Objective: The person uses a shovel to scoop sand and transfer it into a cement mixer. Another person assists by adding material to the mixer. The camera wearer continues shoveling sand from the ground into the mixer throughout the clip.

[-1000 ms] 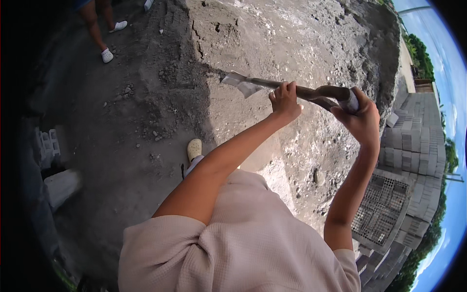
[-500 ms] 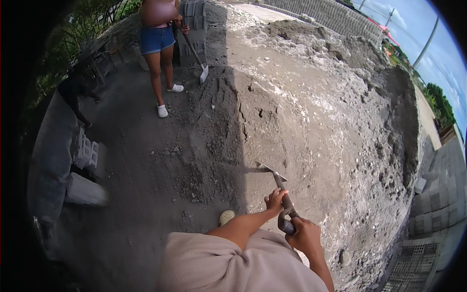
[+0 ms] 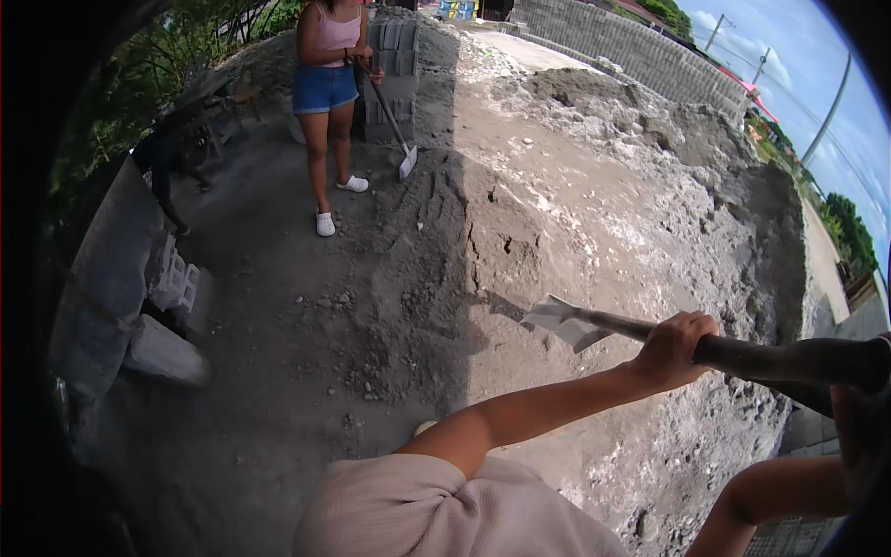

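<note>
A shovel is raised at a slant across the right side, its pale metal blade over the sand pile and its dark handle end near the right rim. My left hand is wrapped around the shaft. At the handle end my right hand is dark and partly cut off by the rim; its fingers are hardly visible. Grey sand and gravel lie under the blade, which casts a shadow at the sunlit edge.
Ahead on the left, a person in denim shorts holds another shovel. Another person bends down at far left. Hollow concrete blocks and a cylindrical grey block lie left. Stacked blocks stand behind; a long block wall runs behind the pile.
The shovel has swung up and toward me, its handle end moving right to the rim. Both my hands rose rightward with it. The view has shifted slightly.
</note>
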`<action>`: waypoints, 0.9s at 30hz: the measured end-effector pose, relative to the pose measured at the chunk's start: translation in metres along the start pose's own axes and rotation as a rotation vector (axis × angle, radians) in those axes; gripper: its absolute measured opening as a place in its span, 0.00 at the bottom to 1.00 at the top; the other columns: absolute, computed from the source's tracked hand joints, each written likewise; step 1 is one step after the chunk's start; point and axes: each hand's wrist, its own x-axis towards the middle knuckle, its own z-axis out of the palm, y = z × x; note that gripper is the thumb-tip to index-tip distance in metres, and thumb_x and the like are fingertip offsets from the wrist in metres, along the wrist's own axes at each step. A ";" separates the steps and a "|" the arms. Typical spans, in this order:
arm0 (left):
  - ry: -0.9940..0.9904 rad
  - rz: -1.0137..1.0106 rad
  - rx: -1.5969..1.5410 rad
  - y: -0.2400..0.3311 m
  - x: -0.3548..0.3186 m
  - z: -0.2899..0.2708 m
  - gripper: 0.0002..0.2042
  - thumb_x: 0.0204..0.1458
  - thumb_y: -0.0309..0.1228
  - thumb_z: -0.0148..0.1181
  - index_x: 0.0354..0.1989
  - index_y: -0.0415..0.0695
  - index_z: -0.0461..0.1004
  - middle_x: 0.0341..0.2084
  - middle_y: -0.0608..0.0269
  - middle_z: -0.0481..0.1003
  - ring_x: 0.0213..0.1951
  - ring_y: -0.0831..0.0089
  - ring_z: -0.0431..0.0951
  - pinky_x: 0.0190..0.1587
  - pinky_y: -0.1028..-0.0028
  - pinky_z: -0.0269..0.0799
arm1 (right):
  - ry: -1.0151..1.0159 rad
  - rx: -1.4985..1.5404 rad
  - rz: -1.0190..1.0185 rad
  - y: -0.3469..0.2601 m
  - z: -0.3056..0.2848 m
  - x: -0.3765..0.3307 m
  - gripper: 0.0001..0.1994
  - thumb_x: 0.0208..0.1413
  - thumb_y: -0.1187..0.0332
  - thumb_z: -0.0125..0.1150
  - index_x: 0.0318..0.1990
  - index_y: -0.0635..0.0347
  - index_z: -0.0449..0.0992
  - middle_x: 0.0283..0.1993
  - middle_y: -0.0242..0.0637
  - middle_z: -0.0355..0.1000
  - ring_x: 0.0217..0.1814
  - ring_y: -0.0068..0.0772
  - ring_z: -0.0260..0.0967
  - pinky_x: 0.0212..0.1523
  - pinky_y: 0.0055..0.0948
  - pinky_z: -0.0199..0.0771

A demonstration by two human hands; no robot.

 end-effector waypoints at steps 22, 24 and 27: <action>-0.011 -1.251 -0.272 -0.287 -0.399 -0.014 0.15 0.43 0.47 0.50 0.33 0.53 0.60 0.27 0.63 0.62 0.32 0.69 0.65 0.37 0.69 0.60 | -0.675 0.115 0.183 -0.008 0.251 -0.191 0.13 0.28 0.60 0.62 0.25 0.53 0.71 0.21 0.38 0.70 0.23 0.41 0.68 0.24 0.35 0.67; 0.092 -1.342 -0.095 -0.259 -0.395 -0.008 0.12 0.43 0.42 0.55 0.23 0.45 0.68 0.20 0.67 0.67 0.27 0.74 0.72 0.33 0.75 0.65 | -0.743 0.116 0.197 -0.009 0.243 -0.202 0.13 0.28 0.61 0.62 0.26 0.53 0.72 0.21 0.37 0.70 0.23 0.41 0.68 0.24 0.34 0.67; -0.144 -0.744 0.281 -0.201 -0.354 0.000 0.16 0.43 0.47 0.49 0.43 0.66 0.65 0.48 0.64 0.60 0.52 0.63 0.59 0.50 0.57 0.47 | -0.708 0.090 0.243 -0.002 0.222 -0.197 0.13 0.25 0.63 0.62 0.26 0.53 0.72 0.20 0.36 0.68 0.23 0.40 0.68 0.23 0.33 0.66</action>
